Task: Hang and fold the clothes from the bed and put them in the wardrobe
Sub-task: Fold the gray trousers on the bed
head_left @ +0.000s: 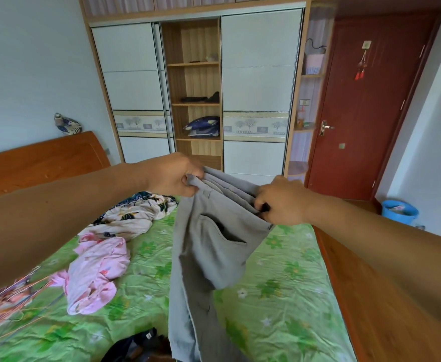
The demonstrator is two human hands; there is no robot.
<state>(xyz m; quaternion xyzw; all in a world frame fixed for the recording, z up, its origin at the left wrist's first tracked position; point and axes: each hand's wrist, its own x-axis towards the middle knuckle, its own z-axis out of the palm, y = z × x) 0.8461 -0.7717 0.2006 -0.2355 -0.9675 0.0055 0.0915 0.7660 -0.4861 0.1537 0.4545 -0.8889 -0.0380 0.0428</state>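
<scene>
Your left hand (pixel 172 176) and right hand (pixel 282 202): fingers pinching grey trousers (pixel 214 252) at waistband. On bed (pixel 287 283): pink garment (pixel 96 270), floral garment (pixel 133 212). Wardrobe (pixel 258 61) beyond, centre shelves open.

The trousers (pixel 209 244) between the left hand (pixel 172 176) and the right hand (pixel 282 202) are plain grey. The sheet (pixel 287 296) beneath both is green with pale flowers. Below the left hand, a garment (pixel 96 270) is pink.

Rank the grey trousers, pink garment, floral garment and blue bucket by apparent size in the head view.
1. grey trousers: clearly largest, though held nearest the camera.
2. pink garment and floral garment: too alike to rank; both are crumpled, and the pink one is nearer.
3. blue bucket: plainly smallest.
</scene>
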